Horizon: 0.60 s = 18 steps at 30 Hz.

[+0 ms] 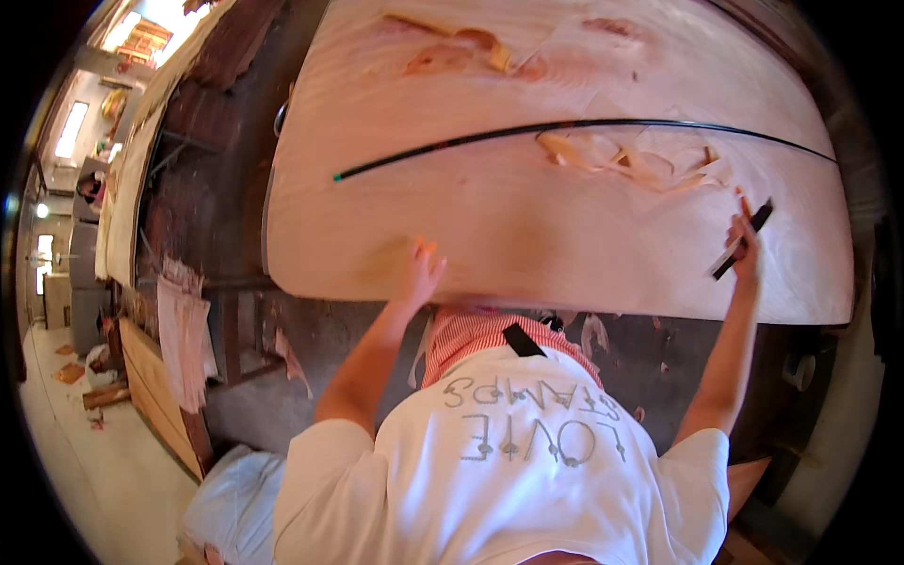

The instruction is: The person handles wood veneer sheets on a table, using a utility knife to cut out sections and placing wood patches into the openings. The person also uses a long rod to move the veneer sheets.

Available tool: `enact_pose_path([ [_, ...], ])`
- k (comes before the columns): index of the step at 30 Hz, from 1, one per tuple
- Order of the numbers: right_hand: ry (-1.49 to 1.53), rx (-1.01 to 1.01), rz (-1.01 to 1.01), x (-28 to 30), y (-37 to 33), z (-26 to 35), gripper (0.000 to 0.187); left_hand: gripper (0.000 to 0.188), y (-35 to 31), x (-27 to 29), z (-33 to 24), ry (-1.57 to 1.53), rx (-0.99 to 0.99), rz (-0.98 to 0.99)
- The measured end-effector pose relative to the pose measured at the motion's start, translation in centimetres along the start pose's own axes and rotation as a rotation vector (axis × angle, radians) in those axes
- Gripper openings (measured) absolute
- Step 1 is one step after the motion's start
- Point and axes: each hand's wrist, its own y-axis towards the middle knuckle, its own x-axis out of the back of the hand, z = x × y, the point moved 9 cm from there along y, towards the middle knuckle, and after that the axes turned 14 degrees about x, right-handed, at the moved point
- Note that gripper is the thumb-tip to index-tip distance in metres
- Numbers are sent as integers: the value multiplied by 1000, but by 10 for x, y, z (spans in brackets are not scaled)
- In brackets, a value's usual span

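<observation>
A large, pale wood veneer sheet (405, 217) with rounded corners lies on the work table in front of me. My left hand (424, 275) is over its near edge, fingers loosely stretched out, with orange at the fingertips. Farther right, my right hand (743, 240) is closed around a straight, flat black tool (761, 215); its exact kind is not clear. Orange also shows at that hand's fingertips. Beyond both hands, a long thin black rod (452, 143) with a green tip lies bowed across the sheet. Torn veneer scraps (650, 169) lie just past the right hand.
More curled scraps (485, 42) lie at the sheet's far side. To the left stand another stack of sheets (132, 188) and a leaning wooden board (160, 395). A pale blue sack (235, 504) is at the lower left. Another person (92, 188) is in the left background.
</observation>
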Motion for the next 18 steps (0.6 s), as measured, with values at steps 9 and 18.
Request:
enact_pose_path([
  [9, -70, -563, 309, -190, -179, -176, 22, 63, 109, 23, 22, 348, -86, -68],
  [18, -154, -770, 524, -356, -221, -224, 50, 69, 125, 24, 57, 303, -284, 49],
])
